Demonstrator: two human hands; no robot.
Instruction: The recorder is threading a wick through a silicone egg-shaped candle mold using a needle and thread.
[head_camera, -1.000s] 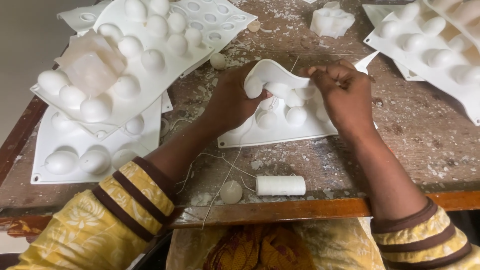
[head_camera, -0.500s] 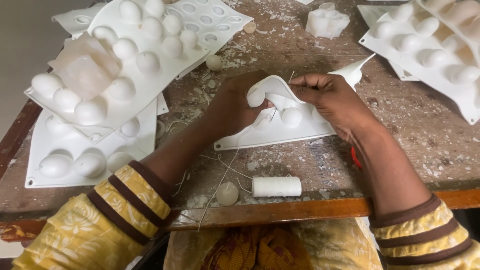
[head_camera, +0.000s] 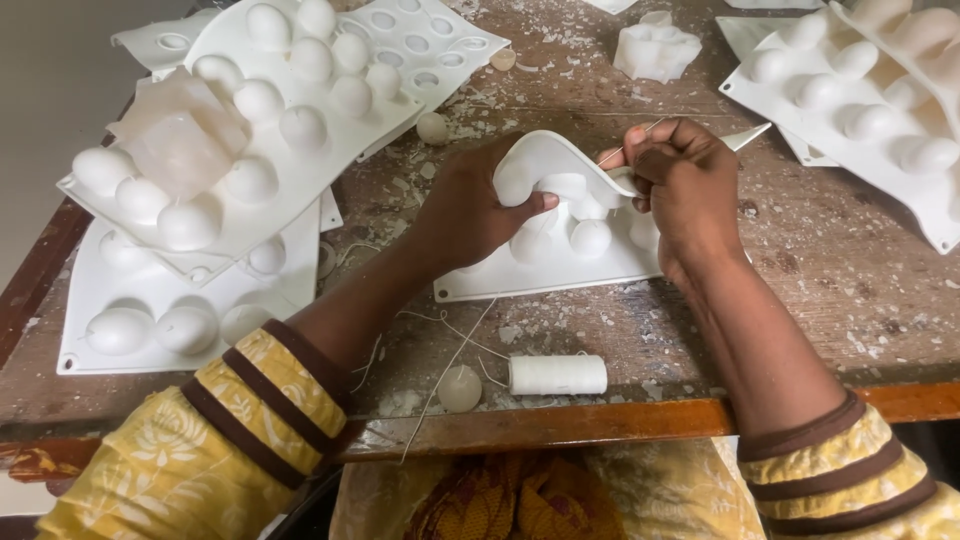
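i'm looking down at the wooden table (head_camera: 800, 290) and my left hand (head_camera: 470, 215) is clamped on the white silicone mould (head_camera: 560, 235), fingers wrapped round one upturned edge so that the sheet is curled up off the table while its near edge still lies flat. the mould sits in the middle of the table, just beyond the spool of thread (head_camera: 557, 375). my right hand (head_camera: 685, 185) is pinched shut on a thin needle-like pin (head_camera: 625, 152) with thread trailing from it, its tip pointing at the raised fold of the mould. compared with half a second ago, the right hand has lifted and drawn back to the right, so the pin now sits above the fold instead of low against the cavities, and the fold has been bent up higher by the left hand. i judge that one pass of the thread through a cavity is in hand and the pin is being lined up. a small round wax piece (head_camera: 460, 388) lies beside the spool near the table edge. stacks of bulged white moulds (head_camera: 250, 150) rest to the left, more moulds (head_camera: 870, 90) to the far right
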